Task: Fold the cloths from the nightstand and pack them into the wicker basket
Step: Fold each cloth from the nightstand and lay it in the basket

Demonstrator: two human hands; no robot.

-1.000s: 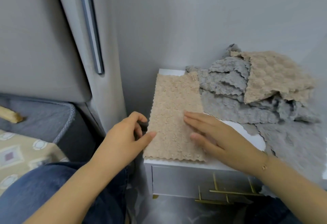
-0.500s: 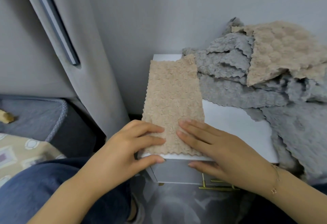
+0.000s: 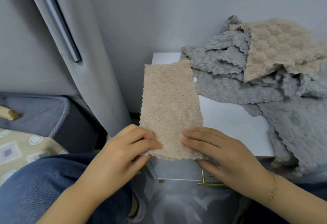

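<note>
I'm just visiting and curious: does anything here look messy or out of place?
Yes. The grey and beige cloths lie in a rumpled heap on the white nightstand, some spilling over its right edge. The beige cloth both hands pinch lies flat but overhangs the front edge.

Folded cloth [image 3: 169, 106]: beige, nubbly scale-like texture, scalloped edge. Cloth heap [image 3: 247, 85]: mostly grey, same texture; one beige cloth [image 3: 281, 50] on top. Nightstand [image 3: 233, 130]: white top, gold-coloured handle trim. Wall [image 3: 177, 11]: pale grey. Trouser leg [image 3: 44, 188]: blue denim. Bedcover [image 3: 21, 149]: tan with white rings and squares, possibly purple centres.
</note>
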